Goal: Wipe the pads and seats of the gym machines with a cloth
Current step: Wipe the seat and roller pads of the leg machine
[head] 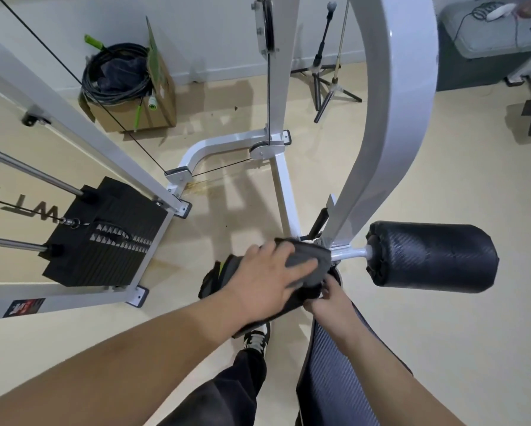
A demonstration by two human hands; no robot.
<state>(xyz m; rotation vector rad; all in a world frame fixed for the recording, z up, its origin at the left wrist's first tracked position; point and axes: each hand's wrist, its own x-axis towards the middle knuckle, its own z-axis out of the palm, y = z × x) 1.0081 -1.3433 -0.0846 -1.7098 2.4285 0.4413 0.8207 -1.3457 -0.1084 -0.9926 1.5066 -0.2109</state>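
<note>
My left hand [265, 279] presses a grey cloth [311, 262] flat on top of the left black roller pad [224, 273] of a white gym machine. My right hand [330, 298] grips the underside of that same pad near its inner end, partly hidden by it. The matching right roller pad [431, 256] sticks out bare on the other side of the white post. The black textured seat [341, 373] lies below, under my right forearm.
The curved white machine arm [393, 118] rises just behind the pads. A black weight stack [104, 235] in its white frame stands at left with cables. A cardboard box with coiled cable [125, 84] and tripod stands [328, 75] sit by the far wall. My shoe [256, 338] rests below.
</note>
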